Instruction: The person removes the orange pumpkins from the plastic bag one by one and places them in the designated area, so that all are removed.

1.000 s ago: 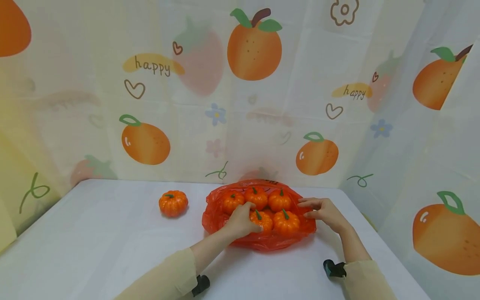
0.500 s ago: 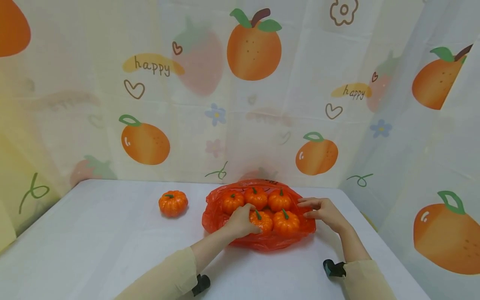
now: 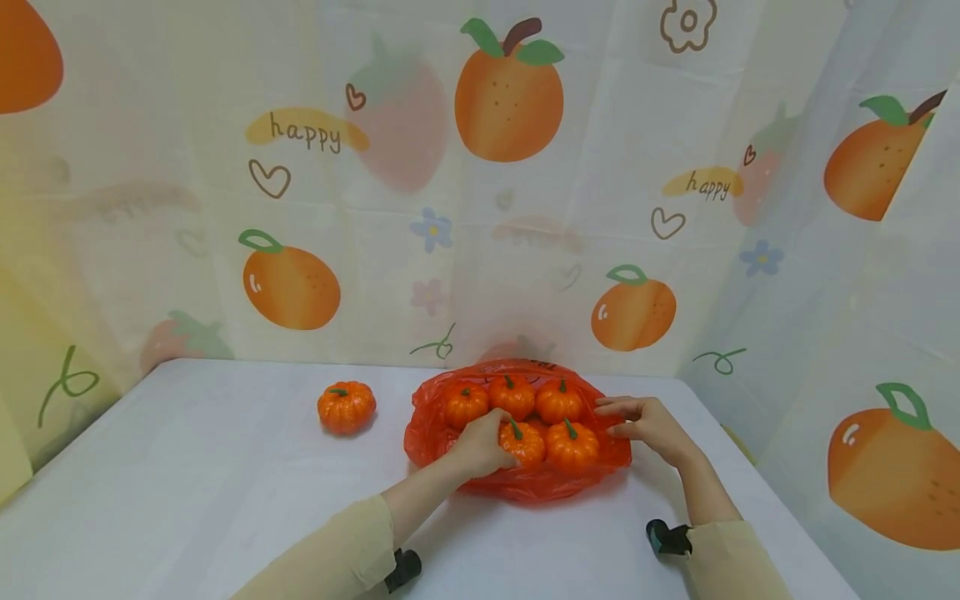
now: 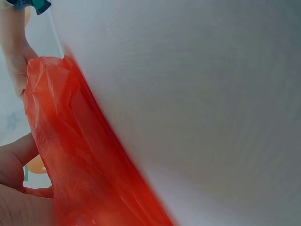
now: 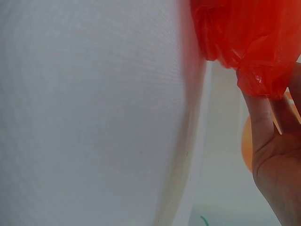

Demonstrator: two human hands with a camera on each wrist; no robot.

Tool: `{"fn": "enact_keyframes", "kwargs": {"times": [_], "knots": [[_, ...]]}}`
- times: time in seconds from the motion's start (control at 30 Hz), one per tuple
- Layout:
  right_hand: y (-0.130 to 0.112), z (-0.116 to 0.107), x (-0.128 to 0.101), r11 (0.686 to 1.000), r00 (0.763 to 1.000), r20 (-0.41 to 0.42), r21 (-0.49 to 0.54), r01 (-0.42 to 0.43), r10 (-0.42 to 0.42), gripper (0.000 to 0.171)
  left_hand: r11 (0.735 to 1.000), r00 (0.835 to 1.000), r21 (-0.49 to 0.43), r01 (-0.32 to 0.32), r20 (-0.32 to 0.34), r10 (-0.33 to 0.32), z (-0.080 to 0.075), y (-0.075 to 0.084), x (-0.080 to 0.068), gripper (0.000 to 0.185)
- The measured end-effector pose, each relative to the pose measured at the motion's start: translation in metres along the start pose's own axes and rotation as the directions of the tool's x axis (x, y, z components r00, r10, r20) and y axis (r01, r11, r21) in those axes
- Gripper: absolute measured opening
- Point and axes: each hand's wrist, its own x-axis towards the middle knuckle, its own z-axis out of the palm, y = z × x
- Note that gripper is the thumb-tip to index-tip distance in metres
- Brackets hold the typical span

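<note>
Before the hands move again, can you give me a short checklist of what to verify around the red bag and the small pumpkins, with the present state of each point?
1. Left hand grips a pumpkin in the front row of the red plastic bag: ok; the fingers curl over it.
2. Right hand steadies the bag's right edge: ok; the fingers touch the plastic, but whether they pinch it: cannot tell.
3. Four more pumpkins in the bag stand upright, stems up: ok.
4. Lone pumpkin sits apart on the table, left of the bag: ok.
5. Bag mouth open wide enough to lift a pumpkin out: cannot tell.
</note>
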Motion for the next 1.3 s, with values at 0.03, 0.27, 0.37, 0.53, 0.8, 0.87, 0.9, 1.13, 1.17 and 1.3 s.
{"fn": "enact_keyframes", "kwargs": {"times": [0.03,0.27,0.37,0.53,0.8,0.87,0.9,1.13,1.17,1.3], "knots": [[0.000,0.000,0.000,1.000,1.000,0.000,-0.001,0.000,0.000,0.036,1.000,1.000,0.002,-0.002,0.000,0.002,0.000,0.000,0.000,0.060],[-0.001,0.000,0.000,1.000,1.000,0.005,-0.007,-0.005,0.005,0.037,1.000,1.000,0.013,-0.009,0.010,0.009,-0.001,-0.002,-0.002,0.059],[-0.001,0.001,0.000,1.000,1.000,0.003,-0.005,-0.006,0.006,0.037,1.000,1.000,0.016,-0.020,0.015,0.020,-0.001,-0.003,-0.001,0.058],[-0.001,0.001,0.000,1.000,1.000,0.002,-0.006,-0.008,0.008,0.037,0.999,0.999,0.008,-0.035,0.023,0.035,-0.002,-0.003,-0.001,0.056],[-0.001,0.001,0.000,1.000,1.000,0.000,-0.001,-0.018,0.018,0.037,0.999,0.998,0.003,-0.047,0.037,0.047,-0.006,-0.003,-0.005,0.056],[-0.002,0.001,0.000,1.000,1.000,0.000,0.000,-0.020,0.020,0.037,0.999,0.998,0.004,-0.053,0.037,0.052,-0.008,-0.003,-0.007,0.055],[-0.002,0.001,0.000,1.000,1.000,0.000,0.001,-0.021,0.021,0.037,0.999,0.998,0.001,-0.054,0.037,0.054,-0.009,-0.003,-0.007,0.054],[-0.003,0.001,-0.001,1.000,1.000,-0.007,-0.011,-0.023,0.023,0.037,0.999,0.999,-0.011,-0.042,0.023,0.043,-0.016,-0.002,-0.010,0.056],[-0.003,0.000,0.000,1.000,1.000,-0.008,-0.012,-0.023,0.023,0.037,0.999,0.999,-0.013,-0.039,0.019,0.039,-0.017,-0.002,-0.010,0.057],[-0.004,0.000,0.000,1.000,1.000,-0.008,-0.012,-0.021,0.021,0.037,0.999,1.000,-0.022,-0.023,0.010,0.023,-0.022,-0.004,-0.011,0.060]]}}
